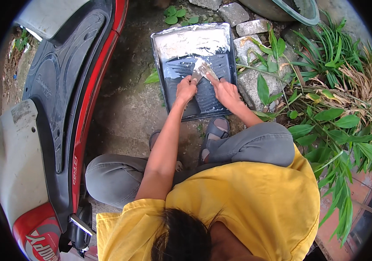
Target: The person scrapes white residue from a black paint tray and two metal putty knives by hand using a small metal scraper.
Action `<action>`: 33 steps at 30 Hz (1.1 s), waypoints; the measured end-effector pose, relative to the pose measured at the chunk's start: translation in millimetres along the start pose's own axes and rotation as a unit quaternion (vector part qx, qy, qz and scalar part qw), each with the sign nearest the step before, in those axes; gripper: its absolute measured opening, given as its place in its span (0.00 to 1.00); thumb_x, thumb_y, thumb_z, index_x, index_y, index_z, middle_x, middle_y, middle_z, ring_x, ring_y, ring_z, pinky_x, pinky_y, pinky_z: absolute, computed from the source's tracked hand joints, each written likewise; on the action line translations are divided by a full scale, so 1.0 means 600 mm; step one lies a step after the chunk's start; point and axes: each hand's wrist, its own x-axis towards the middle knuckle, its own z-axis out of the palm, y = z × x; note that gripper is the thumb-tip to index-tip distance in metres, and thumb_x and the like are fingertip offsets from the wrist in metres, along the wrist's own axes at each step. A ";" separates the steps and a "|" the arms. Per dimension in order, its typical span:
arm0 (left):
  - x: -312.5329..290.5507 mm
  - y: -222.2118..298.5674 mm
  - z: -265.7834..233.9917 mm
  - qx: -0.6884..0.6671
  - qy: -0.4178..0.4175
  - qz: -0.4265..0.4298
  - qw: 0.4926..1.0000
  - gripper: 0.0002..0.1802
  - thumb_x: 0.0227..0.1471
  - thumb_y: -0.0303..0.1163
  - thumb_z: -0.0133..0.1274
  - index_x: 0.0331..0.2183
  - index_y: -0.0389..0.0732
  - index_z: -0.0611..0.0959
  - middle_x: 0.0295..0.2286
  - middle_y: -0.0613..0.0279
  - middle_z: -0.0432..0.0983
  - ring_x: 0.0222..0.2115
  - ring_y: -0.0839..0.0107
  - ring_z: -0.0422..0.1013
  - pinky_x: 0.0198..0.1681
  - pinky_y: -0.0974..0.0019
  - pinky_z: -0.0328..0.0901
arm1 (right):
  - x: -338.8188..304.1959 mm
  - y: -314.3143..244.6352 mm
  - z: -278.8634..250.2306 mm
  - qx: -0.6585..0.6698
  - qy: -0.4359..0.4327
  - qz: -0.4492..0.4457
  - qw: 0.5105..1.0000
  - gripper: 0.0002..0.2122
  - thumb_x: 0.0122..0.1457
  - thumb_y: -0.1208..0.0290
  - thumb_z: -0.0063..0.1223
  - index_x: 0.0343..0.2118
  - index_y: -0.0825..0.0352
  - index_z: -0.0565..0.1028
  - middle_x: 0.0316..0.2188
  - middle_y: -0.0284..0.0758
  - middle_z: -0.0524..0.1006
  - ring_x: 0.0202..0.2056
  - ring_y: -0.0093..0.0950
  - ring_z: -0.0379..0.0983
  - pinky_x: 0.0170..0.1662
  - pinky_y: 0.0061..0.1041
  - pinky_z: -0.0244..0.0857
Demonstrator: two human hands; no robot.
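Note:
A black paint tray (pixel 159 76) lies on the ground in front of my feet. Thick white paint or paste (pixel 194 41) fills its far end, and thin streaks mark the ribbed near part. Over the tray's middle, my left hand (pixel 187 90) is closed round the handle of a scraper (pixel 197 75). My right hand (pixel 227 93) grips a second scraper (pixel 208 70), index finger stretched along it. The two tools meet or cross at their white-smeared ends; the paste hides their exact blade shapes.
A red, black and cream motor scooter (pixel 60 87) stands close on my left. Stone blocks (pixel 252 28) and leafy plants (pixel 334 117) border the tray on the right. A large basin-like container (pixel 301 11) sits at the far right. My sandalled foot (pixel 215 130) is just below the tray.

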 end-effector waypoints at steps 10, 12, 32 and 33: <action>0.000 -0.003 -0.001 0.003 0.025 0.010 1.000 0.15 0.55 0.40 0.47 0.36 0.38 0.79 0.19 0.58 0.76 0.24 0.65 0.74 0.33 0.61 0.65 | 0.022 0.005 -0.020 0.087 -0.032 0.006 0.996 0.22 0.57 0.74 0.46 0.56 0.49 0.67 0.26 0.49 0.75 0.28 0.48 0.74 0.33 0.44 0.68; 0.000 0.002 -0.002 -0.012 0.018 -0.013 1.000 0.15 0.55 0.40 0.47 0.36 0.39 0.79 0.19 0.58 0.76 0.24 0.64 0.74 0.34 0.61 0.65 | 0.015 0.001 -0.020 0.049 -0.015 0.007 0.999 0.22 0.57 0.73 0.46 0.55 0.50 0.68 0.27 0.48 0.76 0.28 0.48 0.74 0.34 0.44 0.68; -0.063 0.068 -0.108 0.001 -0.261 0.049 0.964 0.11 0.55 0.40 0.50 0.28 0.43 0.77 0.13 0.69 0.67 0.09 0.85 0.54 0.12 0.76 0.47 | 0.068 0.117 -0.181 0.383 -0.209 0.072 0.897 0.14 0.66 0.67 0.37 0.52 0.63 0.67 0.24 0.28 0.74 0.21 0.16 0.69 0.23 0.15 0.62; -0.065 0.076 -0.115 0.002 -0.262 0.050 0.964 0.11 0.55 0.40 0.50 0.28 0.43 0.77 0.13 0.69 0.67 0.09 0.85 0.54 0.12 0.76 0.47 | 0.075 0.124 -0.170 0.413 -0.227 0.060 0.880 0.14 0.66 0.68 0.38 0.51 0.66 0.68 0.24 0.30 0.74 0.22 0.17 0.69 0.25 0.16 0.64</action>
